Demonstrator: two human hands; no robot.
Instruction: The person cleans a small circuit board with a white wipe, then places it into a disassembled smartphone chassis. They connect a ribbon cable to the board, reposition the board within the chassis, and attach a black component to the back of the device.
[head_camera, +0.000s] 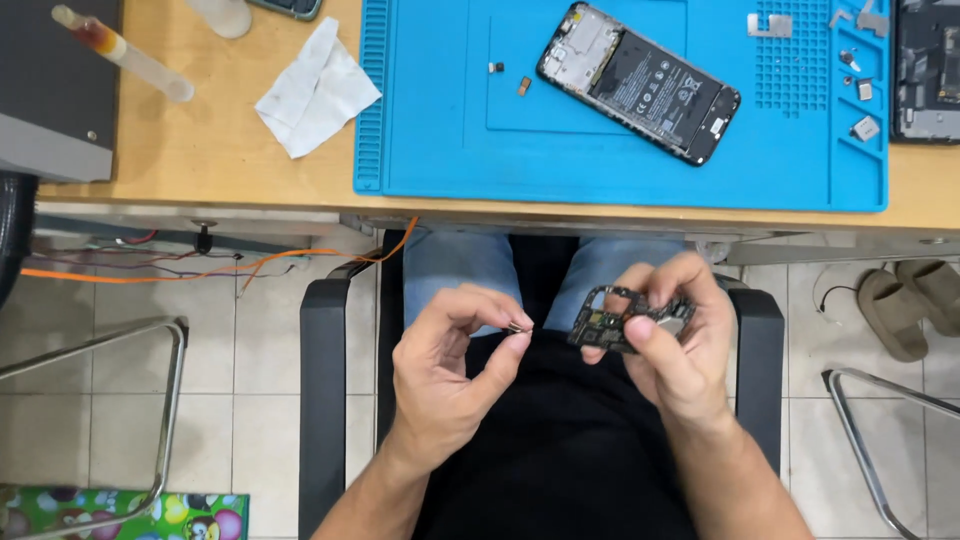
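- Circuit board (630, 320), centre right of the frame, is held in the right hand (672, 345).
- Left hand (450, 375) pinches a small part (517, 327) beside it.
- Judged step: fitting; needs careful alignment.

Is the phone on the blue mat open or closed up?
Open. The phone lies on the blue mat with its back cover off, so the battery and inner parts show.
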